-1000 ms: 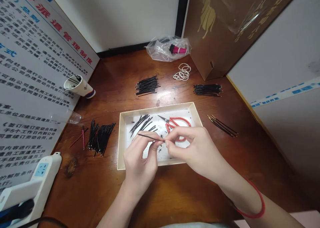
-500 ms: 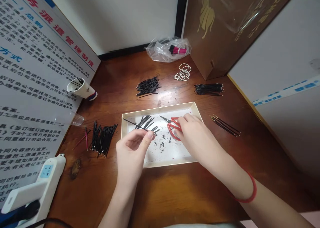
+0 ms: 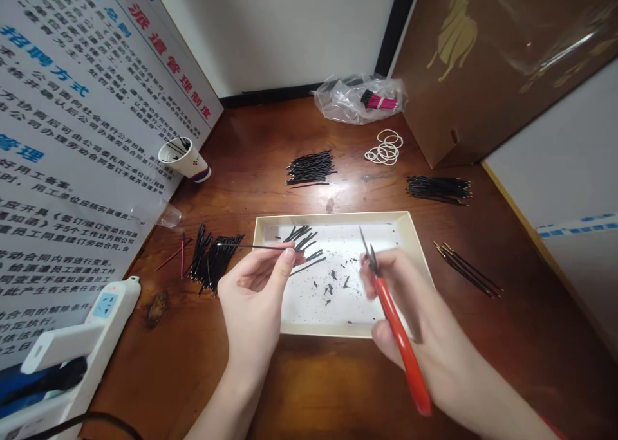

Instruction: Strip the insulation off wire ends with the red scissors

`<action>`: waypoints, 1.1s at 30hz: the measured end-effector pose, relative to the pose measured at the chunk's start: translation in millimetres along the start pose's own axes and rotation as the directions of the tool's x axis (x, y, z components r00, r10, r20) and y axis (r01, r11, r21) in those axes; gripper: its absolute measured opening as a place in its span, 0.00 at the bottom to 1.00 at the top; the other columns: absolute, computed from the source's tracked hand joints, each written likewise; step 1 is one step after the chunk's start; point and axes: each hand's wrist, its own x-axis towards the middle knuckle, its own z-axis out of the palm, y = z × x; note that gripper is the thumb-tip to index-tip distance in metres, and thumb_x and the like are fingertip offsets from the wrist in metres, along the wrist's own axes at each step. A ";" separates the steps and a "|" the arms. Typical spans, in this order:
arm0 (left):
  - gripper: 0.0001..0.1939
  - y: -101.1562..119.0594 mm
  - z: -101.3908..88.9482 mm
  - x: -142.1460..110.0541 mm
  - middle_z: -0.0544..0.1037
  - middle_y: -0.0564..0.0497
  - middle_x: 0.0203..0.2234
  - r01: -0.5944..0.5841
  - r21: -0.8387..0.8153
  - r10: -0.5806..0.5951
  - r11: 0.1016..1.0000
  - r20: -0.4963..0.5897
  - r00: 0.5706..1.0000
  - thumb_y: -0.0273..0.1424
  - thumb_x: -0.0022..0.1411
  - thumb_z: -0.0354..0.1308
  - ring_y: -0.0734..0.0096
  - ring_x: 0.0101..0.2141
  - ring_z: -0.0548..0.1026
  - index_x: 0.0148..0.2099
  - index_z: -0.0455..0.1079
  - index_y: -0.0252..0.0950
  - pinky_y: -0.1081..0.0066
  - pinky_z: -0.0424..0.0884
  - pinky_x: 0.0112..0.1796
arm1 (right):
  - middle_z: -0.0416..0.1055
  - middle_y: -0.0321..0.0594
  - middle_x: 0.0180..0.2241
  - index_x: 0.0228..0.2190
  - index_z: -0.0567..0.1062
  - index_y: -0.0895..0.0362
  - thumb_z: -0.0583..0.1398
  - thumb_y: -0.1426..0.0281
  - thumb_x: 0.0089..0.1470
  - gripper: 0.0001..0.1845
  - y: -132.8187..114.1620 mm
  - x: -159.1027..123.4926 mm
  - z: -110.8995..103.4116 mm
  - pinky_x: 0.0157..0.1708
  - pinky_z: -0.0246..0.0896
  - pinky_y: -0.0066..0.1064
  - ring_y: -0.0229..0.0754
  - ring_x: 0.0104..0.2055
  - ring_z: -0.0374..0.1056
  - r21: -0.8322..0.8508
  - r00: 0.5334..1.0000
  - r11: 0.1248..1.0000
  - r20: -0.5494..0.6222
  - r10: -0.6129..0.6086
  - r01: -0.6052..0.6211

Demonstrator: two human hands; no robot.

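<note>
My left hand (image 3: 253, 298) pinches a thin black wire (image 3: 253, 247) between thumb and fingertips. The wire points left, over the near-left part of the table, with a bright tip at its far end. In my right hand (image 3: 425, 324) are red-handled scissors (image 3: 398, 340), tilted upright with their blades parted and pointing up and away. Both hands are over a shallow white box (image 3: 333, 217). Inside it, several short black wires (image 3: 302, 236) lie at the left, and dark scraps (image 3: 330, 289) are scattered across the bottom.
Black wires lie in piles at left (image 3: 226, 253), back (image 3: 310, 168) and right (image 3: 437, 188). A few longer wires (image 3: 466, 269) sit right of the box. White rubber bands (image 3: 385, 148), a plastic bag (image 3: 338, 99), a paper cup (image 3: 193, 163) and a power strip (image 3: 103, 327) stand around.
My right hand has lifted the scissors from over the box and turned them so the blades point up. The wire in my left hand now points left, clear of the box's wires. The view has shifted.
</note>
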 end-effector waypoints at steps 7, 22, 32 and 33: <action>0.02 -3.0 0.1 -1.8 0.84 0.57 0.26 0.002 -0.115 -0.002 0.993 -0.003 1.000 0.30 0.58 0.69 0.78 0.28 0.82 0.32 0.81 0.40 0.84 0.77 0.34 | 0.60 0.29 0.22 0.26 0.64 0.54 0.65 0.58 0.53 0.18 -12.7 0.1 16.8 0.24 0.52 0.25 0.33 0.24 0.54 0.267 0.839 0.827 0.396 0.374 -0.495; 0.04 -3.6 1.7 -3.3 0.84 0.58 0.26 -0.048 -0.124 0.051 0.991 0.023 0.998 0.27 0.58 0.68 0.76 0.29 0.83 0.31 0.80 0.41 0.84 0.77 0.33 | 0.59 0.29 0.22 0.27 0.64 0.54 0.61 0.42 0.51 0.29 -9.0 1.8 15.0 0.23 0.50 0.26 0.31 0.22 0.53 0.293 0.789 0.782 0.487 0.374 -0.551; 0.06 -0.3 4.2 -5.2 0.84 0.58 0.26 -0.122 -0.011 0.122 0.992 -0.025 0.992 0.23 0.57 0.67 0.78 0.28 0.83 0.33 0.81 0.40 0.86 0.77 0.32 | 0.57 0.27 0.22 0.27 0.65 0.54 0.62 0.43 0.51 0.27 -1.5 -0.6 18.3 0.21 0.50 0.25 0.29 0.20 0.52 0.328 0.804 0.774 0.470 0.365 -0.542; 0.06 1.1 4.9 -5.8 0.84 0.58 0.26 -0.135 0.011 0.135 0.991 -0.035 0.990 0.22 0.56 0.67 0.78 0.28 0.83 0.33 0.80 0.39 0.86 0.77 0.32 | 0.58 0.27 0.22 0.27 0.65 0.54 0.63 0.44 0.51 0.27 -2.1 0.0 18.6 0.21 0.50 0.24 0.29 0.20 0.52 0.323 0.799 0.768 0.469 0.377 -0.552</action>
